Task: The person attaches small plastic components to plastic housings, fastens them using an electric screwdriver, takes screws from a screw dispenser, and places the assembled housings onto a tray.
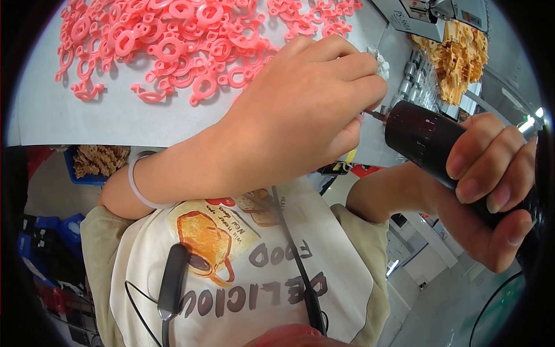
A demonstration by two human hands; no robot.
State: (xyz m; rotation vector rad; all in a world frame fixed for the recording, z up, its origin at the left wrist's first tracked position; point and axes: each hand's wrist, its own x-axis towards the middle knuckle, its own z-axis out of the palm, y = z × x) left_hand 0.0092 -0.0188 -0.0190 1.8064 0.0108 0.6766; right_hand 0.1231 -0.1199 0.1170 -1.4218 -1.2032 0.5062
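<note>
My left hand [321,95] is closed above the table, back of the hand upward, its fingers curled round something I cannot make out. In my right hand [491,165] is a black electric screwdriver [419,133], gripped round its body and lying almost level. Its thin bit [377,115] points left and meets the fingertips of my left hand; the tip is hidden there. Beyond my left hand spreads a heap of pink plastic ring-shaped parts [167,49], each with small eyelets. A whitish crumpled piece [380,63] shows just past my left knuckles.
Yellow plastic parts [462,58] are piled at the far right, beside a row of small metal cylinders [409,75]. A grey machine [404,17] stands behind them. The white table [104,124] ends close to me. Below its left edge sits a blue bin [87,176] of tan parts.
</note>
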